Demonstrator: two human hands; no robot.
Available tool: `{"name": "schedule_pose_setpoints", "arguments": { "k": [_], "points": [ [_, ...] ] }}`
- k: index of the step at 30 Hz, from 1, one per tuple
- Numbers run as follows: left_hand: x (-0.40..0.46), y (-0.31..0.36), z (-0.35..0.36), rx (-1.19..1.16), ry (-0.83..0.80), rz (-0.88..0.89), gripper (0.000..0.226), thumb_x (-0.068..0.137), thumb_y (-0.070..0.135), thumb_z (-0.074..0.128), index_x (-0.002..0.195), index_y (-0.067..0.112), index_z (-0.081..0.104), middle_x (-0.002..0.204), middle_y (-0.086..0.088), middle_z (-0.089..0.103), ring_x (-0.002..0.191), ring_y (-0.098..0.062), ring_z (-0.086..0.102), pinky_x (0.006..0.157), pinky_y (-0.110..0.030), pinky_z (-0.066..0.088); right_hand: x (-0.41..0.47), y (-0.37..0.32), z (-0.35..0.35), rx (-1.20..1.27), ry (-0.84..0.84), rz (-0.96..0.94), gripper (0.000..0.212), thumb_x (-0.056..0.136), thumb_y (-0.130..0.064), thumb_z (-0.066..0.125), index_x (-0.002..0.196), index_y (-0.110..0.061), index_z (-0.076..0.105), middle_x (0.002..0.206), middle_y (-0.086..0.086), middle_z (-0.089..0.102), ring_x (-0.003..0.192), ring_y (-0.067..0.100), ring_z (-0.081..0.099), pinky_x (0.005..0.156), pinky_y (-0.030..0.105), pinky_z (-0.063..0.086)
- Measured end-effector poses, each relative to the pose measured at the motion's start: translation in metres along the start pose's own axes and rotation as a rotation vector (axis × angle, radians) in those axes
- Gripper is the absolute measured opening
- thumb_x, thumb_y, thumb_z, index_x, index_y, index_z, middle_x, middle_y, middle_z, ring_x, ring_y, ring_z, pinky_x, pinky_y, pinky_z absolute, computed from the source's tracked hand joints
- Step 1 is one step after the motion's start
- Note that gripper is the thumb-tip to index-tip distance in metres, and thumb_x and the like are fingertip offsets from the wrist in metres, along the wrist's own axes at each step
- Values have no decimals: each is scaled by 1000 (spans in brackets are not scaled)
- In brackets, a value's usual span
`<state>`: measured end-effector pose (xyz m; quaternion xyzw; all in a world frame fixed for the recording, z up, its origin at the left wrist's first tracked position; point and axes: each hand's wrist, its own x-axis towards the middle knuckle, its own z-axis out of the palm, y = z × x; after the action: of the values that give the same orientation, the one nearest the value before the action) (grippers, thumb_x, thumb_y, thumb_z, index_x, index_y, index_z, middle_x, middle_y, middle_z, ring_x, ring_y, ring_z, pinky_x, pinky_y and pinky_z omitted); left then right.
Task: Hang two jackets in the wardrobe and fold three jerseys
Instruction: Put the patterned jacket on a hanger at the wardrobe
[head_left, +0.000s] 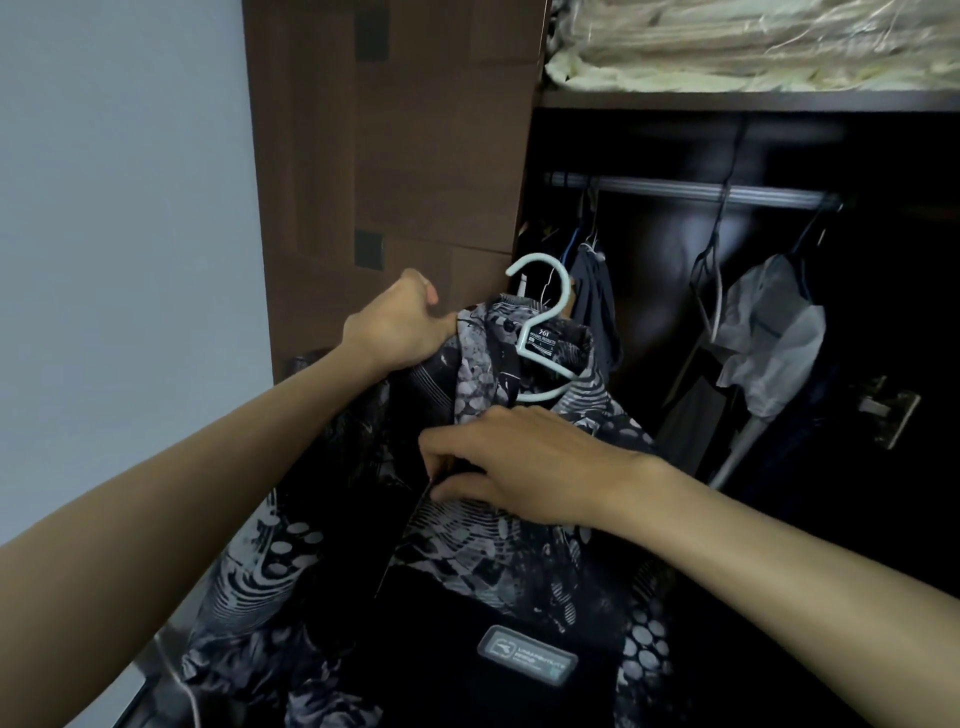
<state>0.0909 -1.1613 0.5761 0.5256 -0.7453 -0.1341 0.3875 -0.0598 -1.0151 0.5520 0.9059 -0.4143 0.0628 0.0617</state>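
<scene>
My left hand (402, 325) grips the shoulder of the black-and-grey patterned jacket (483, 545), fingers curled tight. My right hand (524, 460) pinches its front edge. The jacket hangs on a pale blue plastic hanger (545, 332) before the dark wooden wardrobe (395, 156).

My left hand (400, 327) grips the jacket (467, 519) at its shoulder; my right hand (524, 462) is lower, on its front. The hanger (545, 332) rises between them. Beyond my right hand is the rail (701, 189), a shelf (727, 98) above.
</scene>
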Motion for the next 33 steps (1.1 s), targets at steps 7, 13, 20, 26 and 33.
{"name": "schedule_pose_setpoints", "arguments": {
  "k": [7,13,20,26,33],
  "points": [
    [5,-30,-10,-27,64,-124,47,82,61,68,78,27,37,81,8,49,91,-25,55,97,-46,47,-15,22,-11,-65,-77,228,17,89,-38,75,88,-23,67,81,-10,60,83,15,58,65,35,47],
    [3,-37,-18,-56,101,-130,43,87,56,67,77,26,36,77,7,45,82,-23,48,86,-42,46,-26,49,13,-47,195,344,9,86,-20,74,81,-13,71,94,-6,64,83,14,62,77,36,56],
    [-4,-28,-25,-208,161,-97,40,91,41,70,76,21,39,74,1,46,68,-16,44,62,-33,35,-36,62,20,-23,506,373,10,93,-24,73,97,-14,75,135,-6,47,84,14,68,79,35,58],
    [-7,-27,-26,-258,154,-122,42,91,36,70,71,21,38,69,1,42,61,-15,39,56,-32,33,-38,77,13,306,506,504,15,80,-28,87,91,-19,83,87,-7,78,79,5,73,82,34,62],
    [-8,-23,-27,-256,130,-126,41,91,36,71,72,21,37,72,-1,42,64,-16,40,56,-32,33,-41,80,8,639,446,531,14,71,-14,92,78,-21,83,75,-5,79,75,10,75,83,31,62]
  ]
}}
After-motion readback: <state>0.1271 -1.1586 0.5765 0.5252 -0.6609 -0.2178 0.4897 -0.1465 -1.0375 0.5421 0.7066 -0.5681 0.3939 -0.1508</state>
